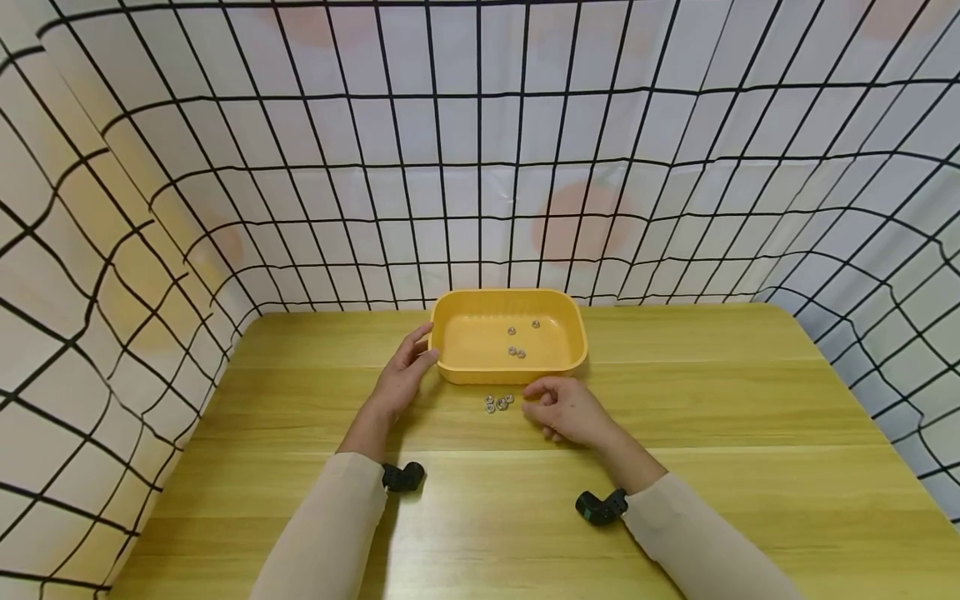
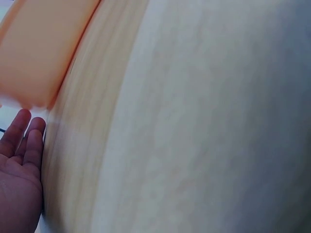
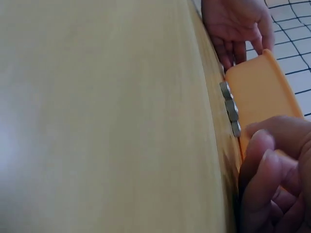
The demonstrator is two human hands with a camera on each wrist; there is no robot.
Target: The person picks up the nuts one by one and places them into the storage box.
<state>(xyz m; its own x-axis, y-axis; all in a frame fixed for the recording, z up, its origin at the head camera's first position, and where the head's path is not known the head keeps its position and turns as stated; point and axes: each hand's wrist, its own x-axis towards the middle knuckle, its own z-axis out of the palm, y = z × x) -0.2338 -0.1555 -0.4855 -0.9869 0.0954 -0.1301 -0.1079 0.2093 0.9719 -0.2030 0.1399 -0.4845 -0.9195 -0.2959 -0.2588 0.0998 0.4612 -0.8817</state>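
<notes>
A yellow tray [image 1: 510,376] stands on the wooden table with several small metal nuts [image 1: 536,324] lying in it. In front of its near wall, more nuts [image 1: 502,404] sit in a loose cluster on the wood. My left hand [image 1: 399,379] rests against the tray's left end, thumb near the front corner; the left wrist view shows its fingers [image 2: 33,148] fairly straight. Just right of the cluster is my right hand [image 1: 572,410], index finger and thumb apart, other fingers bent. In the right wrist view its fingertips are close to the nuts [image 3: 232,109], with nothing visible between them.
A black wire grid [image 1: 480,167] with pale sheeting behind it encloses the back and sides of the table [image 1: 480,517]. The tray sits close to the table's back edge. A small black camera is strapped to each wrist.
</notes>
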